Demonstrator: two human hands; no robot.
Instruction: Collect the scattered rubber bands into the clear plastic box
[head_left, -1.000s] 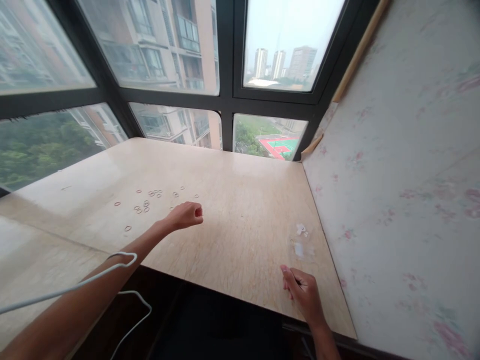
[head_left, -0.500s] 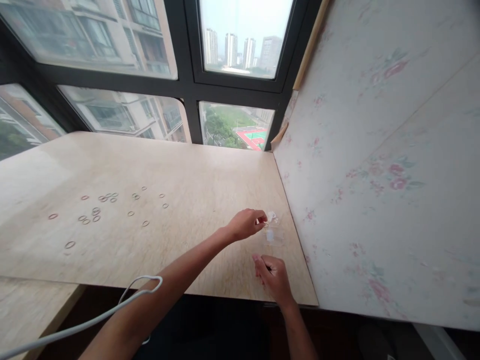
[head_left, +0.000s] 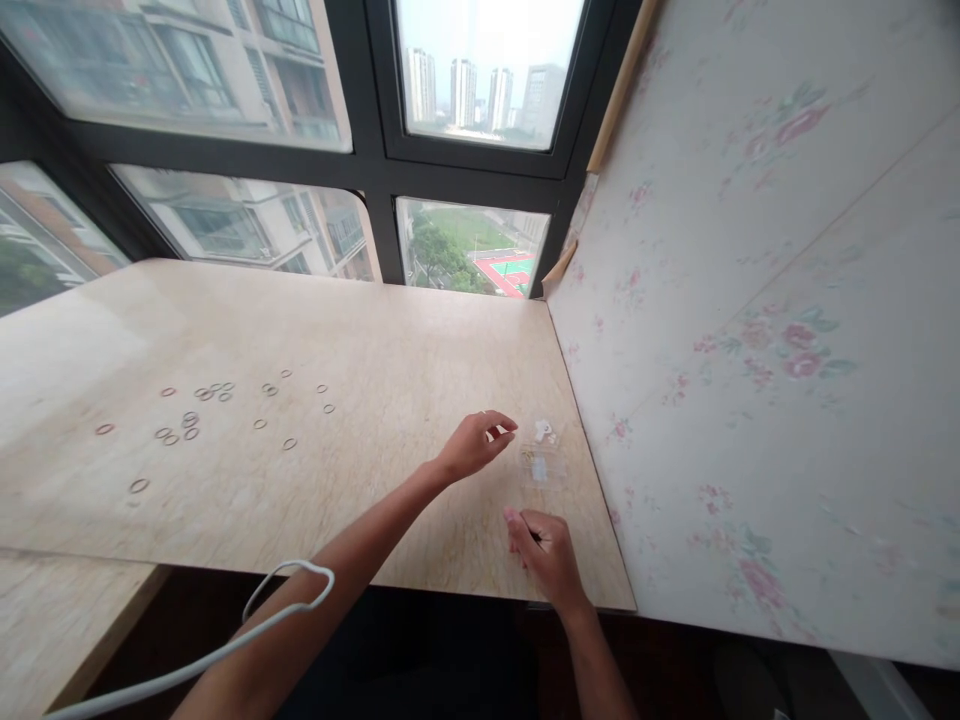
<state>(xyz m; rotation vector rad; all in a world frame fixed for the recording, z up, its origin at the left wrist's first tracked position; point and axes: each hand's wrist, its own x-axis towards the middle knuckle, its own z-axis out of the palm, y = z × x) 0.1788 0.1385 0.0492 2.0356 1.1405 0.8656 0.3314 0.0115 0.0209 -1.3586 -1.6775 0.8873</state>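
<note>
My left hand [head_left: 481,442] hovers above the counter just left of a small clear plastic box [head_left: 553,472]. Its thumb and fingers are apart, and nothing shows between them. A yellowish ring [head_left: 529,456] lies in the box's left part, with a pale label or patch beside it. Small white pieces [head_left: 544,431] sit at the box's far side. Nearer the front edge, my right hand [head_left: 549,552] is closed with its fingers curled in; whatever it may hold is hidden.
Several thin rings [head_left: 191,420], mostly dark with a few reddish ones, lie scattered over the left of the marbled counter [head_left: 405,400]. A white cable [head_left: 225,650] loops over my left forearm. The papered wall [head_left: 712,300] bounds the right side, and windows [head_left: 472,240] the back.
My left hand has drawn back left from the box, its fingers parting. The ring at its fingertips is now in the box. My right hand has stayed where it was.
</note>
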